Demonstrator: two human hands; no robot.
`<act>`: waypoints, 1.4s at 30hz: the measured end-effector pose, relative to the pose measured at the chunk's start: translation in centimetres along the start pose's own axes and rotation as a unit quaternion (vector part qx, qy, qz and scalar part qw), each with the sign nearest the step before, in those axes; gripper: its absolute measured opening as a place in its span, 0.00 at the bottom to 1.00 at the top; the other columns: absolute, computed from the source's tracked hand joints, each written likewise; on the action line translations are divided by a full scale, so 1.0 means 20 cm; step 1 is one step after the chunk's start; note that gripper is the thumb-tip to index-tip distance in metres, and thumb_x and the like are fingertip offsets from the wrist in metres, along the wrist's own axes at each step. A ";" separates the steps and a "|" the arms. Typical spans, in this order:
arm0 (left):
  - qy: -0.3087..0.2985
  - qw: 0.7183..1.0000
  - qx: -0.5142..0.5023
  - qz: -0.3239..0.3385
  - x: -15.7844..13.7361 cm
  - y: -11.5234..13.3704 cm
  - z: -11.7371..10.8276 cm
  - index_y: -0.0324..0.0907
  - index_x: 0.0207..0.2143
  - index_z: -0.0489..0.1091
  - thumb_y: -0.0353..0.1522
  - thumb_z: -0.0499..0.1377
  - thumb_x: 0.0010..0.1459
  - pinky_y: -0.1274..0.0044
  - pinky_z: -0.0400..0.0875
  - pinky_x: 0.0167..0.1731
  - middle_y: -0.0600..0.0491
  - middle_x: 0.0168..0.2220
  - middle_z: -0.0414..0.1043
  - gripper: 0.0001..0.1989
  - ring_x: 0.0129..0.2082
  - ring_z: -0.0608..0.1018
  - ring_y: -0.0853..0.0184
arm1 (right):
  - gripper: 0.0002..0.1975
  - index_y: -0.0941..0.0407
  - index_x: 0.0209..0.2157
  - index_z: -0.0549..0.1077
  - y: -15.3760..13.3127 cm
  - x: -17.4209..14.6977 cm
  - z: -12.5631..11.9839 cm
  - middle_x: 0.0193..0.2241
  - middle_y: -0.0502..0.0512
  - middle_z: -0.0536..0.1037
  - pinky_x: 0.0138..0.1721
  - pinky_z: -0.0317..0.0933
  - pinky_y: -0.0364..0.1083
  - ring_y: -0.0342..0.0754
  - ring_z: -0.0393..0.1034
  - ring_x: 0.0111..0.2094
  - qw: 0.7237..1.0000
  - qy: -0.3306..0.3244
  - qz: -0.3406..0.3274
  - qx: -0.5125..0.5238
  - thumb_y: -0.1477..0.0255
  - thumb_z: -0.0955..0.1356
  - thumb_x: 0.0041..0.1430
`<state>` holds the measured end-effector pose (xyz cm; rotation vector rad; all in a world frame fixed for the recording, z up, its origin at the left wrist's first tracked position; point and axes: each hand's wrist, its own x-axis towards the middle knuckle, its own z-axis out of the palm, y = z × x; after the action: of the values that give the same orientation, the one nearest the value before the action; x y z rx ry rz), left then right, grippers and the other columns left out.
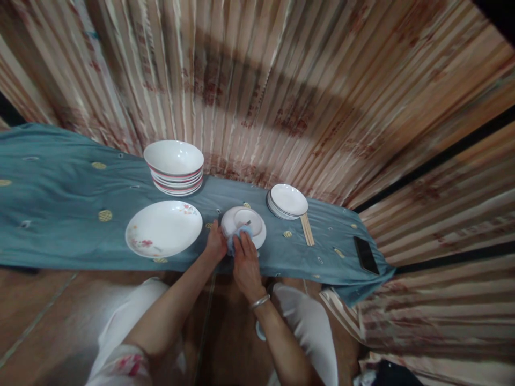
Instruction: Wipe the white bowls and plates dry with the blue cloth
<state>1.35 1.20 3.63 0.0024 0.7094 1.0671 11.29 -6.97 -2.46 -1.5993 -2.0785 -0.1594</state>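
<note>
In front of me is a round white dish with a raised inner ring; it looks turned upside down, though I cannot be sure. My left hand grips its left edge, the fingertips partly hidden. Bunched under the fingers of my right hand is a light blue cloth, pressed onto the near part of the dish. Left of my hands lies a large oval plate with floral marks on its rim.
A stack of bowls with red rims stands at the back left. Small plates are piled to the right, with chopsticks beside them. A dark phone lies near the right end of the green tablecloth. Curtains hang behind.
</note>
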 end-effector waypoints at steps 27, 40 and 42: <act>-0.025 0.996 -0.091 0.001 0.10 -0.02 -0.07 0.38 0.53 0.70 0.42 0.44 0.69 0.69 0.68 0.57 0.45 0.45 0.79 0.23 0.55 0.76 0.60 | 0.11 0.61 0.44 0.75 0.00 0.58 -0.08 0.50 0.62 0.77 0.61 0.56 0.52 0.52 0.65 0.55 0.968 -0.171 -0.175 -0.050 0.77 0.62 0.69; 0.011 0.996 -0.094 0.002 0.13 -0.01 -0.09 0.37 0.54 0.68 0.41 0.45 0.69 0.67 0.71 0.54 0.43 0.43 0.79 0.22 0.49 0.80 0.58 | 0.12 0.61 0.45 0.75 0.06 0.76 -0.07 0.46 0.61 0.79 0.54 0.59 0.48 0.51 0.71 0.49 0.964 -0.236 -0.103 -0.071 0.76 0.60 0.68; 0.024 0.996 -0.085 -0.006 0.12 -0.01 -0.08 0.36 0.54 0.68 0.42 0.45 0.70 0.68 0.72 0.53 0.43 0.41 0.80 0.23 0.49 0.80 0.57 | 0.12 0.60 0.45 0.74 0.10 0.77 -0.07 0.46 0.61 0.80 0.53 0.60 0.47 0.49 0.72 0.48 0.966 -0.234 -0.085 -0.072 0.76 0.60 0.68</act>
<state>1.23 2.56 0.96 -0.1730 0.6587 1.1164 10.76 6.56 5.39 -1.6616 -2.6201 0.0131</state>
